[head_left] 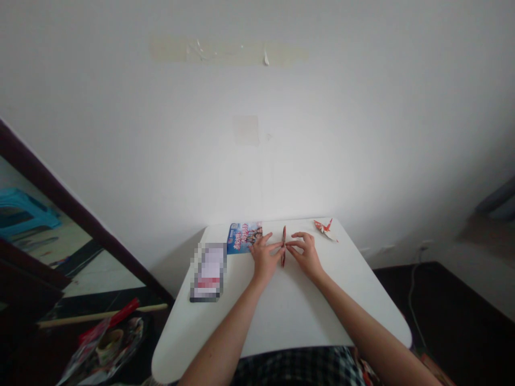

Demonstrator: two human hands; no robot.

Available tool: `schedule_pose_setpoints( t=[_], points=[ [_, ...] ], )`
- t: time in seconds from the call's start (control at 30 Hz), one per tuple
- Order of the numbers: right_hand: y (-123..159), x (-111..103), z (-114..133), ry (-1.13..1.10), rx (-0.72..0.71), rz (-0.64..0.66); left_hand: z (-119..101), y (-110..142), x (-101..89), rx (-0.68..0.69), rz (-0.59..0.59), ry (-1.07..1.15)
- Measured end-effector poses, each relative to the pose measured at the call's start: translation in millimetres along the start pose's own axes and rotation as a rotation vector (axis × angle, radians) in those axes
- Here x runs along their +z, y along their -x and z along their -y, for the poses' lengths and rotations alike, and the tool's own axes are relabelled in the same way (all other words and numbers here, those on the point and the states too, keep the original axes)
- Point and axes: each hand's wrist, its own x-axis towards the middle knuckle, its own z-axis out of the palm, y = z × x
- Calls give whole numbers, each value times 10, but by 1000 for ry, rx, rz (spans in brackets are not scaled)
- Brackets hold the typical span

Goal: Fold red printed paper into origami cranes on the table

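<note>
A narrow red folded piece of paper (284, 258) stands edge-on to me above the white table (298, 316). My left hand (265, 258) pinches it from the left, its thumb and a finger at the paper's middle. From the other side my right hand (306, 254) closes thumb and fingertips on the same paper. The fold's exact shape is hard to make out, since only its thin edge shows. To the right of my right hand lies a red and white origami crane (325, 229) with pointed tips.
A blue printed leaflet (237, 241) lies at the table's back left, partly behind my left hand. In front of it is a blurred-out phone (209, 273). The wall (257, 177) rises behind the table. A lined waste bin (116, 343) stands on the floor at left, near a mirror (76, 241).
</note>
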Motion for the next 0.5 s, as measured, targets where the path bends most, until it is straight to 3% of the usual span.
schedule_pose_setpoints(
  t=[0.5],
  points=[
    [9,62,-69,4,95,-46,-31,23,29,3,42,-19]
  ],
)
